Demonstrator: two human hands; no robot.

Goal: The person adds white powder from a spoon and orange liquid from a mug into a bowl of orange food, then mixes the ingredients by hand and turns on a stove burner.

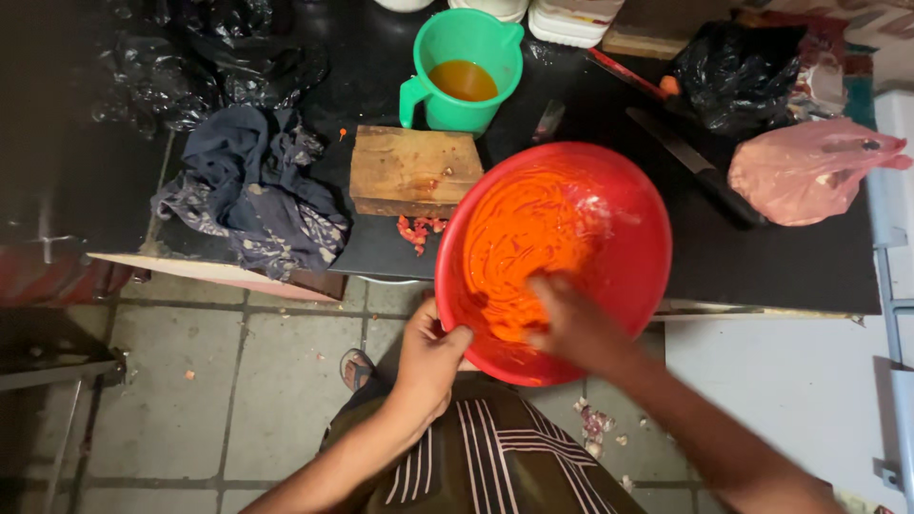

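Right hand (571,319) inside red bowl (628,228)

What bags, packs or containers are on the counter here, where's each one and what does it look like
Pink bag: right end of counter, knotted, full, translucent.
Black bag: behind the pink one, crumpled, glossy.
Black bags: far left corner, crumpled heap.
White tubs: back edge, cut off by the frame.
No labels, signs or screens can be made out.

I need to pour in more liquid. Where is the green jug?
In the head view, the green jug stands at the top centre of the dark counter, just behind the wooden chopping block and above the red bowl.
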